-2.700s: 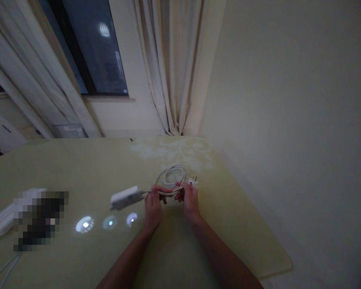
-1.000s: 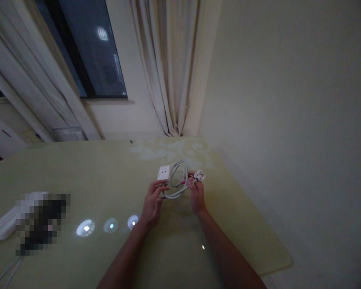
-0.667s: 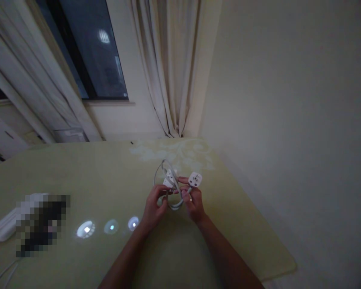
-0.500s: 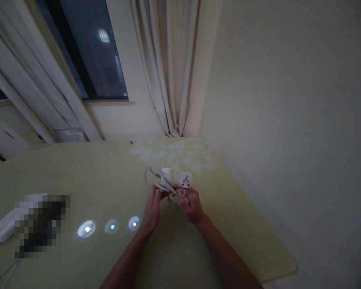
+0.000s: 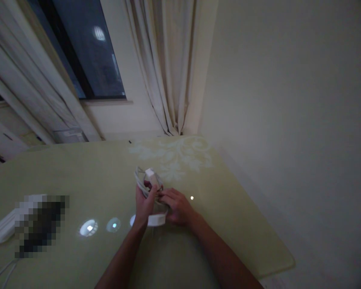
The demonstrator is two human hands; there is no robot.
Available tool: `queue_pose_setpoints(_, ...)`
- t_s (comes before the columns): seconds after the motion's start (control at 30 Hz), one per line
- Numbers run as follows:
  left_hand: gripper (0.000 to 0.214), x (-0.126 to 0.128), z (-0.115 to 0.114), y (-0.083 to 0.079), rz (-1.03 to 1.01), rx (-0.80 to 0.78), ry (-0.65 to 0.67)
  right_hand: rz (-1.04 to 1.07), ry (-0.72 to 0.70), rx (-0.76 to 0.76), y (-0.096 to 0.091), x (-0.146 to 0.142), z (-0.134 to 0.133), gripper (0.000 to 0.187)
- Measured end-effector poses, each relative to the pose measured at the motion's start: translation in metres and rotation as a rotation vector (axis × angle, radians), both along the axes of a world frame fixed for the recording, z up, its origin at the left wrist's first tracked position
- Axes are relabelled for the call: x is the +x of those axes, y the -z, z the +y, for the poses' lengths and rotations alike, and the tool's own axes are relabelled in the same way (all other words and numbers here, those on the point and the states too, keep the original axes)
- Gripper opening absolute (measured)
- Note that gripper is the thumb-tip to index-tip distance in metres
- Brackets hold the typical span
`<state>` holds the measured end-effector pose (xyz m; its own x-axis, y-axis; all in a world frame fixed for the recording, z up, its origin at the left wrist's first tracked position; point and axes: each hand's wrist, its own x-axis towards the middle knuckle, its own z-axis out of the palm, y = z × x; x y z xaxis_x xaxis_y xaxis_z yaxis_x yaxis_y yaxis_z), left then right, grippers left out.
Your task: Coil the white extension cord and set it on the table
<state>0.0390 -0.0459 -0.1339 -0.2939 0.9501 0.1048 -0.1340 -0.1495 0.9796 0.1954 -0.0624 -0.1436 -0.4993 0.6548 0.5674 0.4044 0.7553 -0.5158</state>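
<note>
A pale cable point(image 5: 140, 182) is wound into a loose coil above the table. My left hand point(image 5: 145, 204) is closed around the coil, with its thumb against a white block point(image 5: 152, 176) that sticks up from the bundle. Just to the right, my right hand point(image 5: 178, 204) has its fingers bent together on the cable at the coil's near side. Below the coil, between my wrists, hangs a white plug point(image 5: 157, 219) on the cable's end. My fingers hide part of the windings.
The glossy greenish table point(image 5: 228, 224) reflects several lights. At the left lie a white strip-shaped object point(image 5: 3, 226) and a blurred-out dark item point(image 5: 43, 226), with thin cords point(image 5: 6, 269) below them. A wall point(image 5: 289, 120) stands right; curtains point(image 5: 168, 80) hang behind.
The plug has gone from above my right hand to below the coil. My right hand has turned palm-inward toward the left one. The coil and block have shifted slightly left.
</note>
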Motion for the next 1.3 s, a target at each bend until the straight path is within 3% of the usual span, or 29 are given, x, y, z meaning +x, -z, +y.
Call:
queue_pose_setpoints(0.13, 0.056, 0.0, 0.001, 0.001, -0.074, -0.03, 0.039, 0.074, -0.139, -0.143, -0.009, 0.008, 0.001, 0.076)
queue_pose_setpoints(0.23, 0.063, -0.002, 0.003, 0.005, -0.055, -0.03, 0.05, 0.117, -0.199, -0.253, -0.018, 0.016, 0.001, 0.093)
queue_pose_setpoints(0.33, 0.052, -0.006, 0.006, 0.009, 0.044, 0.017, 0.037, 0.151, -0.203, -0.324, -0.022, 0.02, -0.001, 0.098)
queue_pose_setpoints(0.43, 0.046, -0.008, 0.007, 0.012, 0.066, 0.014, 0.031, 0.239, -0.184, -0.427, -0.022, 0.018, -0.003, 0.083)
queue_pose_setpoints(0.53, 0.054, -0.005, 0.006, 0.015, 0.027, 0.007, 0.085, 0.413, 0.009, -0.512, -0.018, 0.012, -0.003, 0.067)
queue_pose_setpoints(0.63, 0.063, 0.002, 0.002, 0.016, -0.032, 0.006, 0.259, 0.493, 0.235, -0.447, -0.013, 0.006, -0.003, 0.057)
queue_pose_setpoints(0.77, 0.046, 0.007, -0.004, 0.01, -0.051, 0.08, 0.415, 0.512, 0.335, -0.367, -0.013, 0.005, -0.001, 0.027)
queue_pose_setpoints(0.9, 0.034, 0.004, -0.003, 0.002, -0.075, 0.009, 0.463, 0.89, 0.473, -0.466, -0.012, 0.016, 0.012, 0.038)
queue_pose_setpoints(1.07, 0.04, -0.01, 0.007, 0.001, 0.021, -0.22, 0.453, 1.347, 0.602, -0.469, -0.01, 0.031, 0.029, 0.046)
queue_pose_setpoints(1.2, 0.066, -0.018, 0.012, -0.001, 0.044, -0.29, 0.583, 1.532, 0.706, -0.494, -0.011, 0.04, 0.034, 0.046)
queue_pose_setpoints(1.3, 0.071, -0.014, 0.012, 0.002, 0.081, -0.308, 0.617, 1.557, 0.773, -0.525, -0.006, 0.048, 0.038, 0.046)
